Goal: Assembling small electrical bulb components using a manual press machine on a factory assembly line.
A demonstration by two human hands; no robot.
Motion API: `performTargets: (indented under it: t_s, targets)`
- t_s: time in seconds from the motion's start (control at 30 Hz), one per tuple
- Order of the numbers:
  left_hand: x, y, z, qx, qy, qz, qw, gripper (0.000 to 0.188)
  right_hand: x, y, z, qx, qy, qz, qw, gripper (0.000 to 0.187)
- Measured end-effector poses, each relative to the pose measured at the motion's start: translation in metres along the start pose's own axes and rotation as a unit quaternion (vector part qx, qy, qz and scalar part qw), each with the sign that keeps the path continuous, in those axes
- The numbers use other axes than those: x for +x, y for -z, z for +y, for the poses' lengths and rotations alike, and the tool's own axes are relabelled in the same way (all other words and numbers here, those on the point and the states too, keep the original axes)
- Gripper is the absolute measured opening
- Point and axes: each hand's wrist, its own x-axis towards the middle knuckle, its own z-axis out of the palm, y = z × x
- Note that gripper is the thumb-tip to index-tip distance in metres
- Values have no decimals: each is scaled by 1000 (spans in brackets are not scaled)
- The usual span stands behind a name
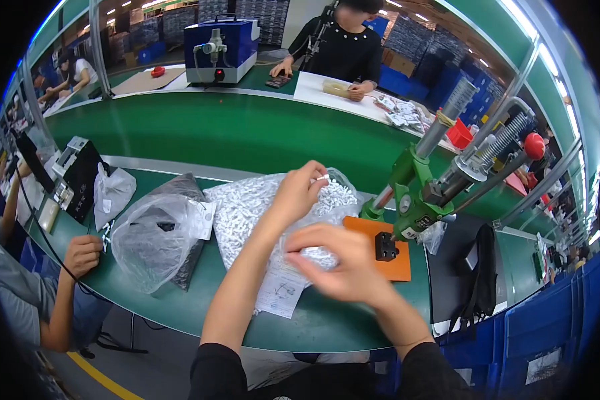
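My left hand (299, 193) is over the large clear bag of small white parts (243, 213), fingers pinched together at a small white piece (325, 178). More small white parts (340, 193) lie in the bag's open end, just right of that hand. Closer to me, my right hand (340, 257) hovers above the bag's near right side. Motion smears its fingers, so I cannot tell whether they hold anything. A printed paper sheet (281, 293) sticks out below the bag. To the right, a green hand press (413, 193) stands by a black block fixture (385, 247) on an orange board (399, 269).
Left of the white parts is a clear bag of dark parts (157, 243). A neighbour's hand (83, 255) rests at the bench's left edge. On the right lie a black mat (447, 293) and a black strap-like bundle (485, 273). Across the green divider, another person (343, 47) sits.
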Motion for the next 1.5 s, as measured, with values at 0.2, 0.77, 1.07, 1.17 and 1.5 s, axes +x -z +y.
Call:
performTargets:
  t_s: [0.2, 0.77, 1.07, 1.17, 1.5]
  targets:
    - [-3, 28, 118, -83, -104, -17, 991, 16, -18, 103, -34, -188, 40, 181, 964, 20]
    - [-41, 34, 185, -50, -230, -55, 970, 21, -18, 117, -28, -92, 71, 119, 986, 18]
    - [-43, 37, 184, -36, -239, -76, 967, 21, -20, 117, -28, -58, 58, 103, 991, 18]
    - [-45, 38, 186, -33, -231, -85, 969, 21, -20, 117, -29, -46, 60, 98, 992, 18]
    - [-42, 34, 183, -90, -227, -100, 965, 21, -20, 117, -31, -71, 40, 94, 992, 17]
